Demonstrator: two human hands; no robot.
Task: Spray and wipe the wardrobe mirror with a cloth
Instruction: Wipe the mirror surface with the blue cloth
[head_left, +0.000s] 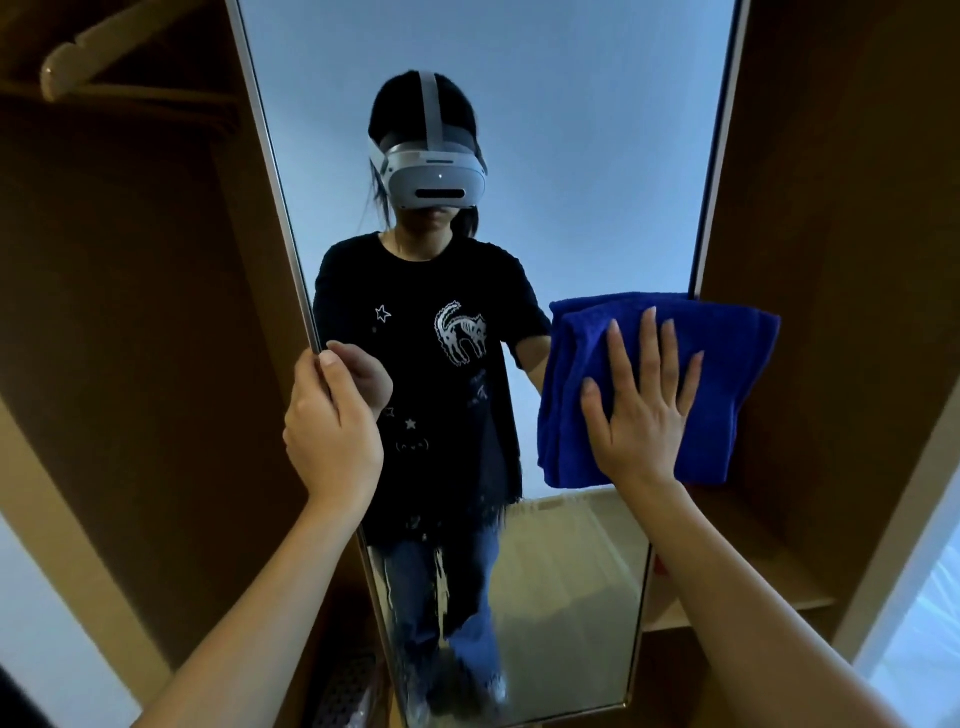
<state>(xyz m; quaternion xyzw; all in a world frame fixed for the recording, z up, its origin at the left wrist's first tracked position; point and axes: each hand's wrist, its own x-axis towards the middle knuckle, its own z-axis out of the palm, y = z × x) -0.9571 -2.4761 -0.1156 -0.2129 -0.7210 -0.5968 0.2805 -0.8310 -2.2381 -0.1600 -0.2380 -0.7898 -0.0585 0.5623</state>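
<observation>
Pressing flat with straight, spread fingers, the right hand (641, 402) is holding a folded blue cloth (722, 374) against the wardrobe mirror (571, 145). The palm is lying on the lower left part of the cloth, and the fabric is spreading out above the fingertips and off to the right of the hand, where it is overlapping the mirror's right frame edge and covering a bit of the brown wardrobe panel (841, 218) beyond it. No finger is curling round the cloth; it is being pinned to the glass by the open palm alone.

The left hand (332, 431) is gripping the mirror's left frame edge (270, 171), with the thumb lying on the glass side and the other fingers wrapping behind the frame, mostly hidden. The cloth is sitting well to the right of this hand, at about the same height.

Between the two hands the glass is reflecting a person in a dark printed T-shirt and jeans, wearing a white headset (434, 174). Far above and to the left of the left hand, a pale hanger (78, 62) is hanging inside the wardrobe.
</observation>
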